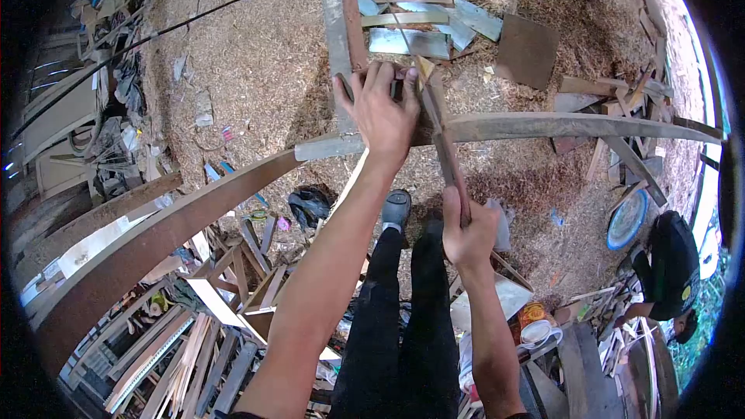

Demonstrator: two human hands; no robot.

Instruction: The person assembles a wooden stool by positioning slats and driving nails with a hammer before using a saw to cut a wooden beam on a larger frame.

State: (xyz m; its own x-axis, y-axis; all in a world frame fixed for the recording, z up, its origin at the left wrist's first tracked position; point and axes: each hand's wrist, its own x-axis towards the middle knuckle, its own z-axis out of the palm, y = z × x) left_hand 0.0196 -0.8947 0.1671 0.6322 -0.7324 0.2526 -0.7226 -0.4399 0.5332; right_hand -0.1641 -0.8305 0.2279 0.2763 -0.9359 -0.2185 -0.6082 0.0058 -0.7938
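Observation:
My left hand [380, 109] presses on a wooden block at the joint of the beams, its fingers curled over the block's top and the thumb on the right side. My right hand [470, 234] is wrapped round the lower end of a long narrow wooden-handled tool [448, 159], which slants up past the left hand. What its far end is, I cannot make out clearly. A small pale wood piece [424, 67] stands beside the left fingertips. The curved beam [543, 126] runs right from the joint, and an upright beam [338, 31] meets it from above.
Cut boards [407, 43] and a square brown panel [528, 51] lie on the sawdust floor. Another curved beam [163, 225] crosses the left side. Wood scraps [194, 365] are piled at the lower left. A person in dark clothes [673, 264] is at the right.

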